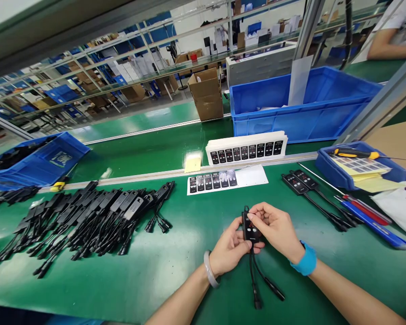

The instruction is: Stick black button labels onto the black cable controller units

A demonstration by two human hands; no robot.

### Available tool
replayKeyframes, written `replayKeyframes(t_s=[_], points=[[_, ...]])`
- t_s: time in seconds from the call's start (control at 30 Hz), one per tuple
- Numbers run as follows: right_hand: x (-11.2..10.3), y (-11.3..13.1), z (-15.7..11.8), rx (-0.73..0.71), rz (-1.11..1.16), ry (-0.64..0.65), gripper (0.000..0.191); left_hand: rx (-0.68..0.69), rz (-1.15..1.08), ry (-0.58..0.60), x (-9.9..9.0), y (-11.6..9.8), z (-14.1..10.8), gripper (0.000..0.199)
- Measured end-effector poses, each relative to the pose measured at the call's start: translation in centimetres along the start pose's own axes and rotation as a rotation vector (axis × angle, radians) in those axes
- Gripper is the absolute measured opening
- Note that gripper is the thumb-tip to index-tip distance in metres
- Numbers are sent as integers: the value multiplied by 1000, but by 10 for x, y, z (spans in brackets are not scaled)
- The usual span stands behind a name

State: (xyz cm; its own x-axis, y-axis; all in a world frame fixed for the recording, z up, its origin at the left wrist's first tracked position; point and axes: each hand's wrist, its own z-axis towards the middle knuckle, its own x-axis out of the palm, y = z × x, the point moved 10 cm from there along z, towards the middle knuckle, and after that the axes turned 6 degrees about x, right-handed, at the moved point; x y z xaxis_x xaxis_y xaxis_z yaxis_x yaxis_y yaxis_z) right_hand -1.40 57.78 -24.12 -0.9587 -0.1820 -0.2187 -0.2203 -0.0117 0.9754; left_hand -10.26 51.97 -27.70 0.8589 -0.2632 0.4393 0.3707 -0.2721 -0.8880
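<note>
Upright before me is a small black controller [251,234] with a labelled face, white buttons and two cables hanging below it. My left hand [228,250] is closed around its lower left part, the thumb at the bottom edge. My right hand [274,225] pinches the upper part, thumb pressed on the face. Just beyond lies a white sheet [252,177] with several black labels at its left. Two labelled controllers [295,184] rest to the right. Many controllers without such labels lie in a pile [111,210] on the left, their cables toward me.
A stack of label sheets [246,141] stands behind the rail, near a yellow note [192,164]. Blue bins [284,124] and a cardboard box [208,101] stand farther back. At right are a small blue tray [338,174], screwdrivers and a blue-handled tool [379,225]. A person's arm shows top right.
</note>
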Motion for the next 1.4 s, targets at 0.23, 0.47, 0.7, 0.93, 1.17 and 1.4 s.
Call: replayKeyframes(t_s=[0.23,0.47,0.7,0.93,1.17,1.4], points=[[-2,5,-1,-51,-114,-27,19,20,48,-12,-1,-2,0,56],[-8,11,2,-150,-403,-80,28,-15,-54,-15,-4,-1,0,50],[19,-2,0,-116,-325,162,45,-42,-164,-60,-11,1,3,44],[35,-13,-12,-23,-183,355,103,22,-197,-129,-12,-5,5,38],[37,-3,-13,-14,-6,355,54,62,-98,-163,-20,-7,6,47],[38,-4,-13,-63,-102,279,45,71,52,-163,-20,-4,7,47]])
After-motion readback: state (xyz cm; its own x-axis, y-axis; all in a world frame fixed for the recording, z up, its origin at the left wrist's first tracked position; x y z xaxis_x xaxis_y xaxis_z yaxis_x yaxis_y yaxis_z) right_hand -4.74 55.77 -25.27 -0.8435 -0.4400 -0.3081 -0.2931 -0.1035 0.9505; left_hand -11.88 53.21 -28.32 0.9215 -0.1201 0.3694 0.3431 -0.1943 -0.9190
